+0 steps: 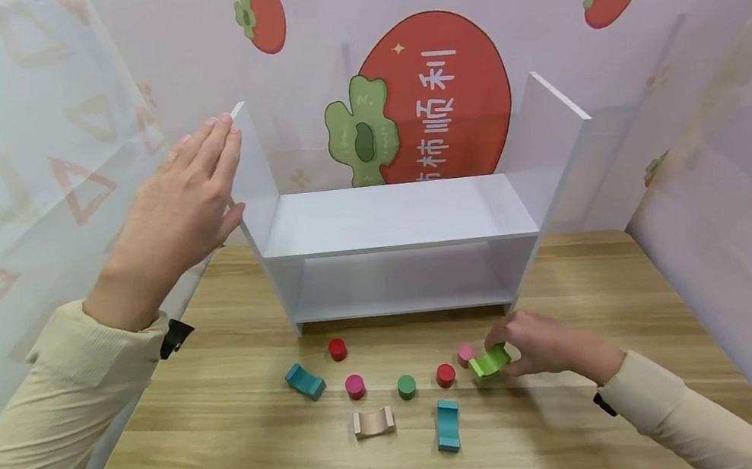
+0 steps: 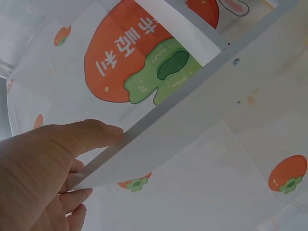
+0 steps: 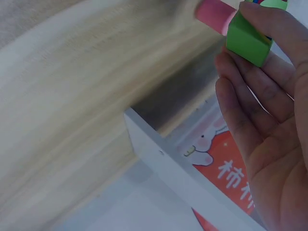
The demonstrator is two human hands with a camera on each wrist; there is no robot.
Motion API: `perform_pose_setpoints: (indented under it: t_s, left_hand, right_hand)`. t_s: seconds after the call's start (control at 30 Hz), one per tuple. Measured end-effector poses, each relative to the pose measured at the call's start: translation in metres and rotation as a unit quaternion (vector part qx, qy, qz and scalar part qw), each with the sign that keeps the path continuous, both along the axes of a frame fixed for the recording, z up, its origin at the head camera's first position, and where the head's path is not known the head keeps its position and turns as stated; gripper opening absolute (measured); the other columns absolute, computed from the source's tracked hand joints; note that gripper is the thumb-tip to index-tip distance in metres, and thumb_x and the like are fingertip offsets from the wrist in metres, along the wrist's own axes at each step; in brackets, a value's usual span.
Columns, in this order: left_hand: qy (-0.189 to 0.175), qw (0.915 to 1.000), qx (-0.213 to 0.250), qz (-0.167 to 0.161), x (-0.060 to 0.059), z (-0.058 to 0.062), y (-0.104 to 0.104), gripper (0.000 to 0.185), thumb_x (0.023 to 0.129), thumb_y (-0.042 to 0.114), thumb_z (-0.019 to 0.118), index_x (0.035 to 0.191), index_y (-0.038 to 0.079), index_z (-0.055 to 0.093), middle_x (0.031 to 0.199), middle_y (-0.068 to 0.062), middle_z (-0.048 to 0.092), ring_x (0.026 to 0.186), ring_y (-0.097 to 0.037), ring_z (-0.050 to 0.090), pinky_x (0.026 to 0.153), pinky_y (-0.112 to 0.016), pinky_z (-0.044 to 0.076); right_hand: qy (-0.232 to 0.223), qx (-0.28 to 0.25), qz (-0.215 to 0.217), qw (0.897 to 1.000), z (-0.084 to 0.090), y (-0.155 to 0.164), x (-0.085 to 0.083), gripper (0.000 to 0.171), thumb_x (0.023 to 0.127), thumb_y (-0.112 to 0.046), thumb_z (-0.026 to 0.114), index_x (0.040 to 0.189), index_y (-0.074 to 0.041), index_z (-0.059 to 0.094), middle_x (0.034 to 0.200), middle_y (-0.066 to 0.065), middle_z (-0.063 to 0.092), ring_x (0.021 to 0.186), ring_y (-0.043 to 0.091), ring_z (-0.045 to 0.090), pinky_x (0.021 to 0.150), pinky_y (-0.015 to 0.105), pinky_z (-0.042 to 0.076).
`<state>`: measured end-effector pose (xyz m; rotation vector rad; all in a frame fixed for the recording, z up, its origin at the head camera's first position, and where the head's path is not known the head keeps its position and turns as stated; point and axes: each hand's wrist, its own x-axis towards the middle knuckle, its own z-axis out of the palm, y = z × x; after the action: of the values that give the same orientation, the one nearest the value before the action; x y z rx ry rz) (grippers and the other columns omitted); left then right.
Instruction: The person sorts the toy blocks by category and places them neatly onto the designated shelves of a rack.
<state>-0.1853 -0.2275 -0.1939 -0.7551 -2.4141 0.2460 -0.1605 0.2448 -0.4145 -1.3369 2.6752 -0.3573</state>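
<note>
By one shelf [image 1: 395, 217], four blocks [image 1: 490, 361], five cylinders [image 1: 406, 387]

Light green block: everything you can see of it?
The light green block is smooth, apparently painted wood, with a concave curve between two raised ends. The right hand pinches one end, holding it tilted beside the pale pink cylinder, in front of the white shelf, to the right. Whether it touches the cylinder or table is unclear.
</note>
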Motion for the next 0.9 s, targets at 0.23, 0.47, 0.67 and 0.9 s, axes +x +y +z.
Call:
perform_pose_setpoints:
  t_s: [0.23,0.47,0.67,0.9]
  left_hand:
    - [0.006,1.0,-0.002,0.0,0.001,0.0,0.0,0.092,0.085,0.006,0.082,0.159,-0.013,0.03,0.166,-0.031,0.037,0.154,-0.045,0.039,0.13,-0.055,0.034]
    - [0.006,1.0,-0.002,0.001,0.001,0.0,0.0,0.093,0.085,0.006,0.082,0.159,-0.013,0.03,0.166,-0.03,0.036,0.154,-0.045,0.039,0.13,-0.055,0.033]
    - [0.013,0.9999,0.0,-0.001,0.002,0.0,-0.001,0.091,0.085,0.006,0.082,0.158,-0.013,0.031,0.166,-0.03,0.037,0.154,-0.044,0.039,0.13,-0.055,0.034]
    - [0.015,0.9999,0.001,0.0,0.002,0.0,0.0,0.093,0.084,0.006,0.082,0.159,-0.013,0.031,0.166,-0.03,0.037,0.154,-0.044,0.039,0.13,-0.055,0.034]
  right_hand:
    - [0.018,-0.045,0.023,0.999,0.032,-0.01,-0.007,0.019,0.081,-0.012,0.09,0.096,-0.01,0.078,0.092,-0.006,0.077,0.08,-0.002,0.065,0.066,0.016,0.059]
    - [0.038,-0.076,0.031,0.996,0.065,-0.026,-0.016,0.02,0.079,-0.014,0.091,0.094,-0.008,0.078,0.085,-0.005,0.076,0.069,0.001,0.061,0.059,0.016,0.055]
    - [0.059,-0.068,0.026,0.996,0.099,-0.041,-0.018,0.021,0.079,-0.016,0.091,0.096,-0.01,0.079,0.089,-0.005,0.077,0.078,0.001,0.07,0.07,0.023,0.064]
    - [0.029,-0.052,0.004,0.998,0.136,-0.06,-0.025,0.024,0.084,-0.023,0.09,0.103,-0.014,0.08,0.096,-0.006,0.079,0.087,0.004,0.073,0.081,0.028,0.067]
